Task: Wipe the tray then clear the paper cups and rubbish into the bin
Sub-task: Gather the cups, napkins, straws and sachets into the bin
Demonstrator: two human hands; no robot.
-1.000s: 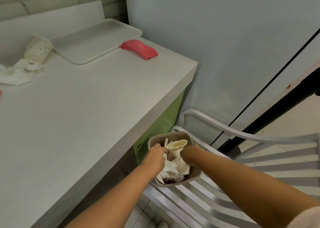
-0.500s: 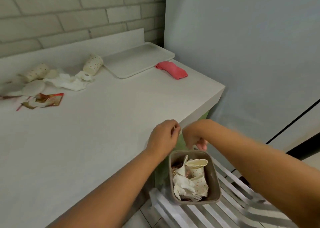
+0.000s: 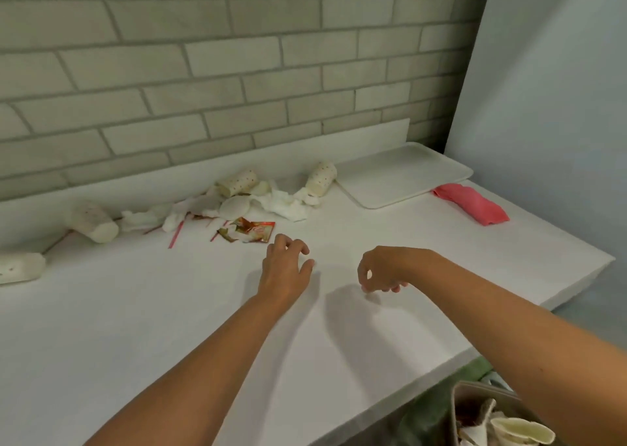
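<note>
Brick wall behind, white counter [image 3: 339, 337] spread in front of me. Both hands hover over its middle and hold nothing. My left hand [image 3: 285, 267] has loose, part-spread fingers pointed at the torn wrapper [image 3: 255, 231] just ahead. My right hand [image 3: 380, 272] hangs with its fingers slack and curled down. I take it they are free for the next load.

In the far right corner the tray [image 3: 400, 174] lies bare, with the pink cloth [image 3: 471, 204] just beside it, so the wiping looks done. Tipped cups [image 3: 320, 178], crumpled tissues [image 3: 281, 204] and a red straw [image 3: 176, 233] lie along the wall. Low on my right, below the counter edge, is the bin [image 3: 475, 398], partly hidden by my forearm and holding rubbish. Nothing blocks the reach to the wrapper, though the leftmost cups lie well apart from the bin.
</note>
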